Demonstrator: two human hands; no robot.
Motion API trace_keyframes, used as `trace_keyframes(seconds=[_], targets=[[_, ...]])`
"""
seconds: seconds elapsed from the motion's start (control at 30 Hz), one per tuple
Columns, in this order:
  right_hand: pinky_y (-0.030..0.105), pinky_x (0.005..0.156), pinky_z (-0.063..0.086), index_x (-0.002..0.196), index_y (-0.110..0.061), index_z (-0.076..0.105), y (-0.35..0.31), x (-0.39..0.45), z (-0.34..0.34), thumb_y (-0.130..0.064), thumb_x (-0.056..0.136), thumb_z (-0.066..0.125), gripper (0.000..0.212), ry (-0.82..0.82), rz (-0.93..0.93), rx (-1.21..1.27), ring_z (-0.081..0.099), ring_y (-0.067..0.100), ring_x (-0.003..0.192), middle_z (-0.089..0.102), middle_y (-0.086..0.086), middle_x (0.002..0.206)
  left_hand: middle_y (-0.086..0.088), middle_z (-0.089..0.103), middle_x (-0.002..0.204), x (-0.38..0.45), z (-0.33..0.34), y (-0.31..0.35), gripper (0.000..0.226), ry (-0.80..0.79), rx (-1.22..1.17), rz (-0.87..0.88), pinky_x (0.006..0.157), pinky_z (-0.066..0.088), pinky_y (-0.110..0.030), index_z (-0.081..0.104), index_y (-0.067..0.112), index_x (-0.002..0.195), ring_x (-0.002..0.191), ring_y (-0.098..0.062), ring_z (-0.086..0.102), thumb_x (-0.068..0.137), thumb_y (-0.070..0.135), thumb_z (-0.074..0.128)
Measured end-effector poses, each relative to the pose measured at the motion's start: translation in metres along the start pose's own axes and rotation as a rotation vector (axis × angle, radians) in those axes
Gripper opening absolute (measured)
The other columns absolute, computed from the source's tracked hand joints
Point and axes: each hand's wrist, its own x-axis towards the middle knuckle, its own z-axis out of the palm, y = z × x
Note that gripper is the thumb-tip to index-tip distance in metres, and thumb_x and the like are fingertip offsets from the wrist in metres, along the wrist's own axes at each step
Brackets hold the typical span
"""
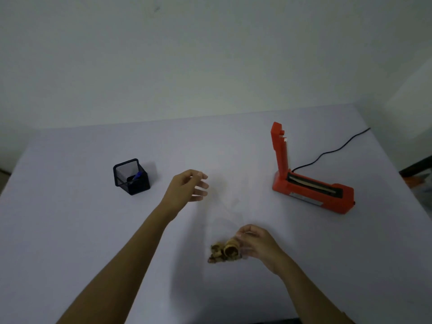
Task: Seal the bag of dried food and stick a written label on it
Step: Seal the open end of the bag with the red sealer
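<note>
Your right hand (256,245) grips the bag of dried food (225,252) at its lower end, low over the bench (70,218), in front of the orange heat sealer (308,183) and to its left. The bag is clear and hard to make out; the brown, curled pieces bunch at the gripped end. Your left hand (187,187) hovers with fingers loosely spread, holding nothing, left of the sealer. The sealer's arm stands raised. Farther left sits a black mesh pen holder (132,176).
</note>
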Motion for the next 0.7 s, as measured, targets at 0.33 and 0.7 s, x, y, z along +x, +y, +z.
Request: trace_keyframes(seconds=[0.33,0.7], targets=[[0.041,0.075,0.06,0.081,-0.014,0.071,0.026,0.03,-0.002,-0.021,0.082,0.073,0.007,0.272,-0.05,-0.25,0.069,0.021,0.073,0.074,0.009,0.081,-0.002,0.065,0.078,0.077,0.003,-0.059,0.021,0.049,0.078,-0.115,0.076,0.055,-0.031,0.073,0.006,0.091,0.075,-0.015,0.059,0.091,0.023,0.061],[0.024,0.068,0.053,0.087,-0.015,0.067,0.045,0.033,0.006,-0.018,0.078,0.075,0.012,0.479,-0.217,-0.459,0.063,0.011,0.073,0.066,-0.001,0.079,-0.001,0.065,0.072,0.111,0.001,-0.095,0.011,0.077,0.333,-0.108,0.073,0.046,-0.03,0.073,0.01,0.084,0.068,-0.015,0.055,0.083,0.02,0.07]])
